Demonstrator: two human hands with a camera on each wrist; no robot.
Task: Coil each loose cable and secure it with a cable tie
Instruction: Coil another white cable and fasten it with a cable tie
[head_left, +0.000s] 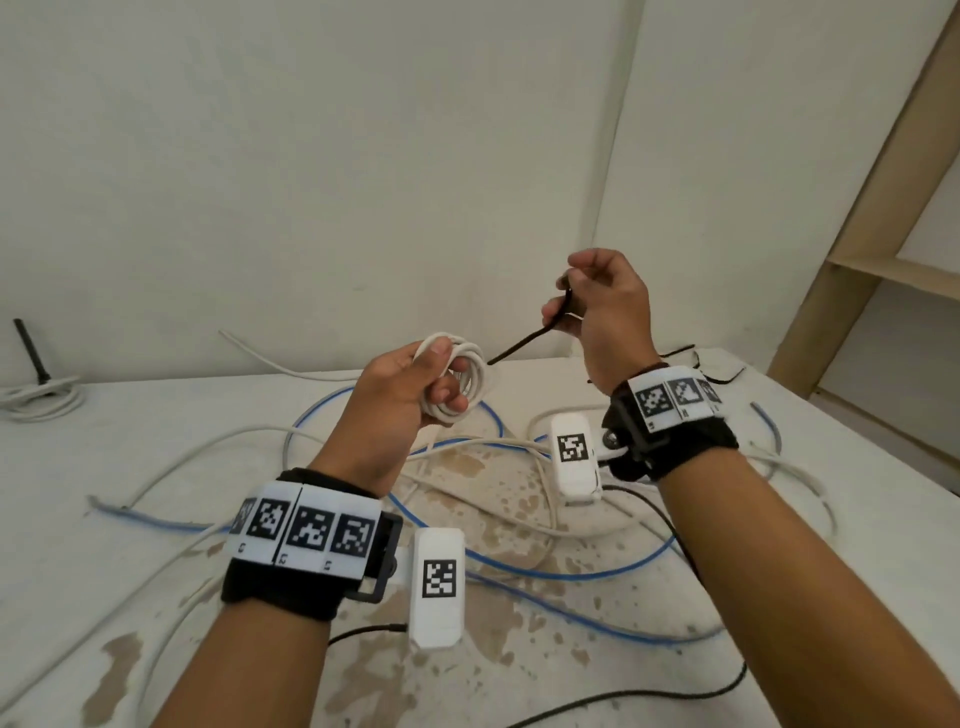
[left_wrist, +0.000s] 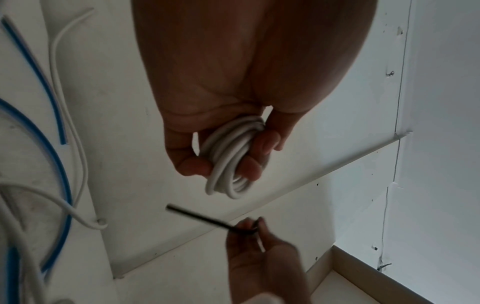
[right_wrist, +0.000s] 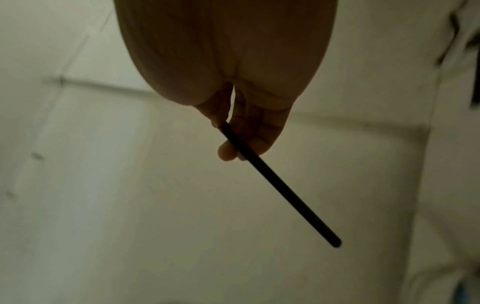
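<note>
So here we've got the left hand (head_left: 410, 387) up off the table, fingers and thumb wrapped around a small white cable coil (head_left: 460, 382). From the head view the thumb lies across the top of the loops and the other fingers curl through the middle, with the bundle's far edge sticking out past the fingertips. The left wrist view shows it nicely — the white cable coil (left_wrist: 230, 162) sits between the thumb on one side and the curled fingers (left_wrist: 250, 167) on the other, and the lower loops hang free below the grip.

The right hand (head_left: 605, 312) is raised a bit higher and further back, pinching a black cable tie (head_left: 524, 343) near one end. The tie slants down toward the coil, and its free tip ends just beside the loops; we can't tell whether it actually touches them. In the right wrist view the black cable tie (right_wrist: 278, 185) runs straight out from between the thumb and fingertips, long end loose in the air.

Down on the stained white table (head_left: 519, 675) there's a mess of loose stuff under the hands — a blue cable (head_left: 597, 571) looping around, several white cables (head_left: 208, 447) crossing it, and a thin black cable (head_left: 675, 693) near the front edge. Another bundle of white cable (head_left: 39, 400) sits far off to the left by the wall. A wooden shelf frame (head_left: 872, 270) stands at the right.
</note>
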